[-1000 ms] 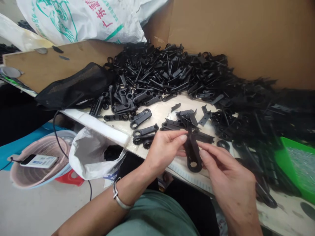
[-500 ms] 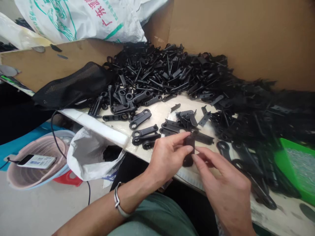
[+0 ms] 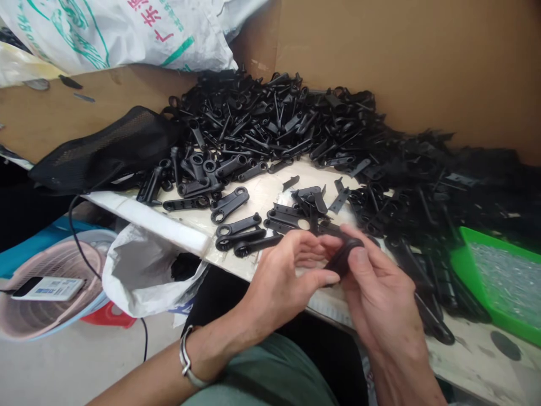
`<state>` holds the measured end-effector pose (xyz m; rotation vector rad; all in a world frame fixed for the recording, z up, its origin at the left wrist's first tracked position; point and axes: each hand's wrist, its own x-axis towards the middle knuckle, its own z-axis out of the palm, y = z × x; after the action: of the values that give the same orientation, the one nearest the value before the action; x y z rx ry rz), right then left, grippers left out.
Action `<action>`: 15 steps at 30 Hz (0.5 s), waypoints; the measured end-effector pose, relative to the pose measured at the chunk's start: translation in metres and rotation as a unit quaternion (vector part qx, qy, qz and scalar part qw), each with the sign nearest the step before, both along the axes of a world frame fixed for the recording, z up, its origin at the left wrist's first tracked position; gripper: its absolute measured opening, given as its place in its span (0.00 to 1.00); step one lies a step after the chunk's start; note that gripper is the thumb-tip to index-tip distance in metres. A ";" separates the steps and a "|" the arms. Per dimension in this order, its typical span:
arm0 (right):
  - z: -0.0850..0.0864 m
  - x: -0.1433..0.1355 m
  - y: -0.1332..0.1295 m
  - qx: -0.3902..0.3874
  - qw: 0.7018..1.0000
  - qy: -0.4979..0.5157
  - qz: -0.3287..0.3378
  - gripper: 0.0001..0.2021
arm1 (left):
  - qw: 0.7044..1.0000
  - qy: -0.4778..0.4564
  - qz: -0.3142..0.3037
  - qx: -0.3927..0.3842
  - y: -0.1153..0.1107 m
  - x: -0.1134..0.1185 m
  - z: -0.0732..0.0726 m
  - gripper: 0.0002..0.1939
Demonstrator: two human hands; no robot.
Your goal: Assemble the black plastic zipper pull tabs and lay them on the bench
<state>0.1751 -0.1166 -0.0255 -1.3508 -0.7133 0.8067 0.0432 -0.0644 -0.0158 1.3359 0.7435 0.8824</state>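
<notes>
Between my two hands is a black plastic part [image 3: 345, 255], blurred and partly covered by fingers, held tilted above the table's front edge. My right hand [image 3: 382, 287] is closed on its upper end, the thumb pressing on top. At the lower end, the thumb and fingers of my left hand [image 3: 287, 276] pinch the same part. Just beyond the hands lie flat black plastic strips [image 3: 285, 213]. Several black ring-ended plastic levers [image 3: 239, 224] rest to the left of them.
A large heap of black plastic parts [image 3: 270, 121] covers the back of the table. A green tray [image 3: 475, 270] of small clear or silvery pieces stands at right. On the left are a black mesh bag [image 3: 114, 144], a white sack [image 3: 131, 282] and a pink basket [image 3: 91, 262].
The black part has turned from upright to slanted and moved slightly right. My right hand has shifted from touching its side to gripping its upper end. The camera view has swung a little right.
</notes>
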 end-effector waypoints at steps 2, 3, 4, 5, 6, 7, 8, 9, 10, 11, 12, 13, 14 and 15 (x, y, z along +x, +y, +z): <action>0.004 -0.003 0.001 0.013 0.999 0.044 -0.023 0.19 | 0.997 0.059 -0.032 0.029 -0.001 0.001 -0.001 0.18; 0.005 -0.005 0.002 0.021 0.998 0.058 -0.031 0.18 | 0.994 0.088 -0.056 0.041 -0.001 0.002 -0.001 0.15; 0.006 -0.008 0.002 0.030 0.996 0.069 -0.039 0.17 | 0.990 0.108 -0.078 0.049 -0.002 0.003 0.000 0.11; 0.006 -0.010 0.002 0.039 0.995 0.076 -0.049 0.16 | 0.987 0.120 -0.094 0.054 -0.002 0.004 0.001 0.08; 0.006 -0.012 0.002 0.047 0.994 0.079 -0.062 0.16 | 0.985 0.127 -0.102 0.061 -0.003 0.006 0.002 0.07; 0.005 -0.014 0.002 0.051 0.993 0.078 -0.078 0.16 | 0.983 0.133 -0.104 0.069 -0.004 0.007 0.003 0.08; 0.004 -0.016 0.002 0.052 0.991 0.075 -0.095 0.16 | 0.982 0.137 -0.104 0.075 -0.005 0.008 0.004 0.09; 0.002 -0.017 0.001 0.047 0.990 0.070 -0.110 0.17 | 0.981 0.142 -0.104 0.077 -0.006 0.008 0.005 0.10; 0.001 -0.017 0.001 0.041 0.990 0.066 -0.117 0.17 | 0.981 0.148 -0.103 0.075 -0.006 0.009 0.005 0.10; 0.000 -0.017 0.001 0.034 0.990 0.065 -0.117 0.17 | 0.980 0.154 -0.102 0.069 -0.007 0.010 0.005 0.11; -0.001 -0.016 0.000 0.028 0.991 0.066 -0.110 0.17 | 0.980 0.158 -0.102 0.059 -0.007 0.010 0.005 0.12; -0.001 -0.014 0.000 0.024 0.993 0.068 -0.098 0.17 | 0.980 0.161 -0.103 0.050 -0.007 0.010 0.004 0.12; -0.001 -0.012 0.000 0.021 0.994 0.071 -0.085 0.17 | 0.980 0.163 -0.106 0.043 -0.007 0.010 0.004 0.13; 0.000 -0.009 -0.001 0.018 0.995 0.074 -0.070 0.17 | 0.980 0.164 -0.110 0.037 -0.007 0.009 0.004 0.13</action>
<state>0.1663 -0.1176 -0.0260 -1.2787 -0.5097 0.7684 0.0526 -0.0711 -0.0121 1.6178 0.8017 0.5230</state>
